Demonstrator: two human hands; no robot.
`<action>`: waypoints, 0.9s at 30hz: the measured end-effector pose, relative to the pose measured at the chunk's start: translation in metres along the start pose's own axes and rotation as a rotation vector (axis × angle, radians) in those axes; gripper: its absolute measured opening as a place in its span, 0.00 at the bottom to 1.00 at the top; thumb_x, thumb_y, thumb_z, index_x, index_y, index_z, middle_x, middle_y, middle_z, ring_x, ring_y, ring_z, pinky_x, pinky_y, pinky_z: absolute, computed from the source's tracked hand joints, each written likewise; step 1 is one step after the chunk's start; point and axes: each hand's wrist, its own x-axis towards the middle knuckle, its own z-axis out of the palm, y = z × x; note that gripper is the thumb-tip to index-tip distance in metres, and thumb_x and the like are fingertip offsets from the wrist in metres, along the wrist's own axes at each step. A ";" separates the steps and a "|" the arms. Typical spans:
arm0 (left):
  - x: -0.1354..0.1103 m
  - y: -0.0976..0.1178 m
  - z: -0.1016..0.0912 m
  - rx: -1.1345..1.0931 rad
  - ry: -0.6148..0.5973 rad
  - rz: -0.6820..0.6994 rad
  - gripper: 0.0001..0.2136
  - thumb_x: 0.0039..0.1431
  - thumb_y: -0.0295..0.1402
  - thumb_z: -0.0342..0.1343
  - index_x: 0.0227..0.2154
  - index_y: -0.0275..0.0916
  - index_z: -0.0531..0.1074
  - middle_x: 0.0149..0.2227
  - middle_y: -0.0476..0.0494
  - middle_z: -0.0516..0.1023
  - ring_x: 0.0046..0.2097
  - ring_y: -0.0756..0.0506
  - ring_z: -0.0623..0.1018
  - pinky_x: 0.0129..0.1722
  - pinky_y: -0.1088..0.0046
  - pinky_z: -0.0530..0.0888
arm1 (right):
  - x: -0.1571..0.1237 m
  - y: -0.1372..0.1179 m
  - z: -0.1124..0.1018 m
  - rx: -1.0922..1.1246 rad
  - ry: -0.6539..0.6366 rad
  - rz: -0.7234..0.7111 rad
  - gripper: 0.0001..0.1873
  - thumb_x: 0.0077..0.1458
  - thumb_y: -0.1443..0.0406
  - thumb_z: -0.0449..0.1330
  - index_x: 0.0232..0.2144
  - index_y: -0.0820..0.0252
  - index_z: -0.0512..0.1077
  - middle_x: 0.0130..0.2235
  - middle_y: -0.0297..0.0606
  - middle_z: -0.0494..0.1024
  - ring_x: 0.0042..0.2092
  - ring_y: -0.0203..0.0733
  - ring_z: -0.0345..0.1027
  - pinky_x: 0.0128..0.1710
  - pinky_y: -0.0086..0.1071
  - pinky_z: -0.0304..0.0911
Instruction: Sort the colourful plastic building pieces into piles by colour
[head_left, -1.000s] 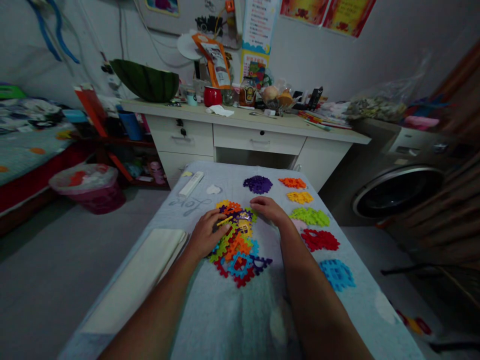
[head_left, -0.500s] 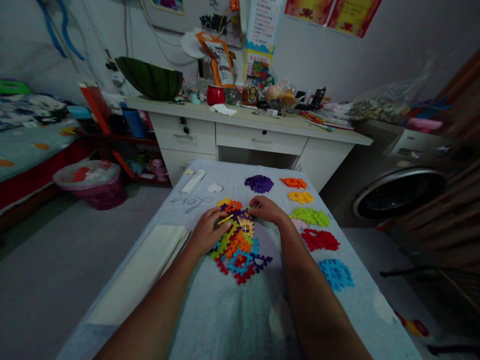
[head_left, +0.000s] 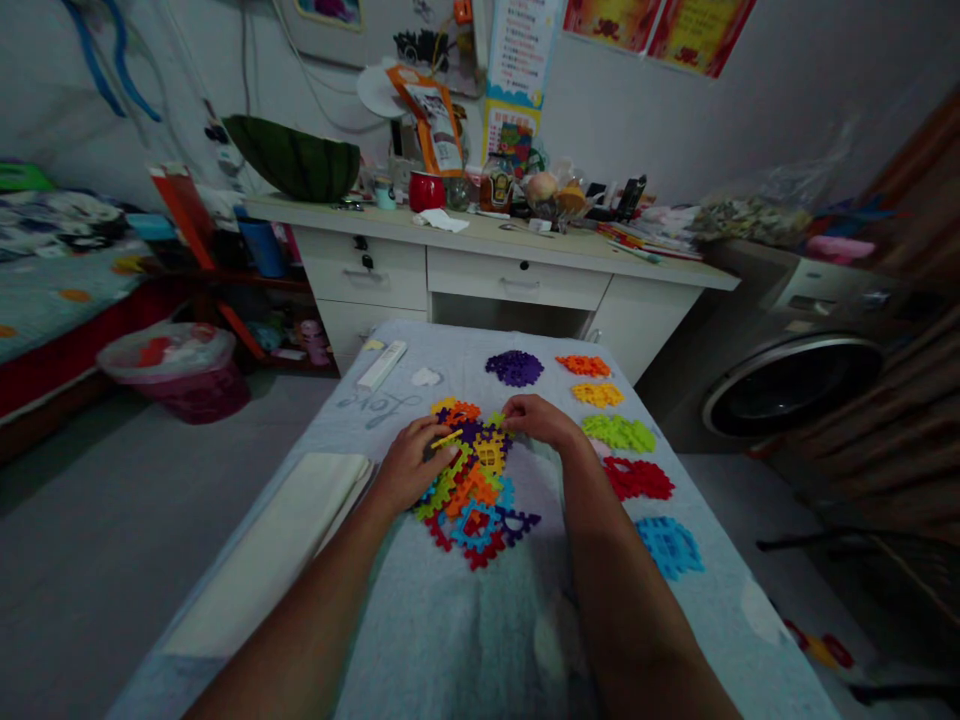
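Observation:
A mixed heap of coloured toothed plastic tiles (head_left: pixel 474 490) lies in the middle of a cloth-covered table (head_left: pixel 450 640). My left hand (head_left: pixel 412 463) rests on the heap's left edge, fingers curled around a thin yellow piece (head_left: pixel 447 439). My right hand (head_left: pixel 541 420) is at the heap's far right corner, fingers bent and pinching at a purple tile (head_left: pixel 472 430). Sorted piles sit along the right: purple (head_left: pixel 514 368), orange (head_left: pixel 584 366), yellow (head_left: pixel 599 394), green (head_left: pixel 619 433), red (head_left: pixel 637 479) and blue (head_left: pixel 669 546).
A folded cream cloth (head_left: pixel 277 550) lies on the table's left side, a white remote (head_left: pixel 382 365) at its far left. Beyond stand a cluttered white desk (head_left: pixel 495 265), a washing machine (head_left: pixel 795 380) at right and a lined pink bin (head_left: pixel 176 370) on the floor at left.
My right hand slid slightly left onto the heap's far corner and its fingers bent down onto the tiles. The left hand stayed in place.

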 end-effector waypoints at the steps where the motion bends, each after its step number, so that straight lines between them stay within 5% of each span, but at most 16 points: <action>1: 0.000 0.000 0.000 0.001 -0.001 0.002 0.18 0.58 0.48 0.53 0.44 0.42 0.75 0.53 0.40 0.72 0.56 0.39 0.72 0.58 0.56 0.68 | -0.002 0.000 -0.002 0.033 0.010 -0.004 0.04 0.43 0.67 0.61 0.26 0.62 0.72 0.21 0.26 0.68 0.24 0.30 0.57 0.26 0.25 0.53; 14: 0.002 0.002 0.000 -0.006 -0.020 -0.012 0.20 0.57 0.50 0.52 0.42 0.41 0.76 0.53 0.39 0.72 0.57 0.37 0.72 0.59 0.53 0.66 | -0.047 0.001 -0.078 -0.219 0.399 0.033 0.05 0.46 0.69 0.59 0.29 0.61 0.74 0.25 0.30 0.70 0.26 0.33 0.61 0.27 0.27 0.54; 21: 0.001 -0.005 0.003 -0.011 -0.007 -0.002 0.20 0.58 0.50 0.52 0.44 0.41 0.75 0.53 0.40 0.72 0.57 0.39 0.71 0.60 0.55 0.66 | -0.075 0.048 -0.127 -0.369 0.494 0.375 0.04 0.44 0.74 0.59 0.25 0.63 0.73 0.22 0.33 0.71 0.23 0.32 0.60 0.25 0.27 0.53; 27: 0.002 -0.009 0.004 -0.008 -0.008 0.003 0.21 0.58 0.51 0.52 0.44 0.41 0.75 0.53 0.39 0.72 0.57 0.38 0.71 0.60 0.55 0.67 | -0.087 0.072 -0.136 -0.557 0.500 0.546 0.05 0.48 0.72 0.61 0.30 0.64 0.75 0.28 0.39 0.77 0.27 0.34 0.67 0.26 0.26 0.55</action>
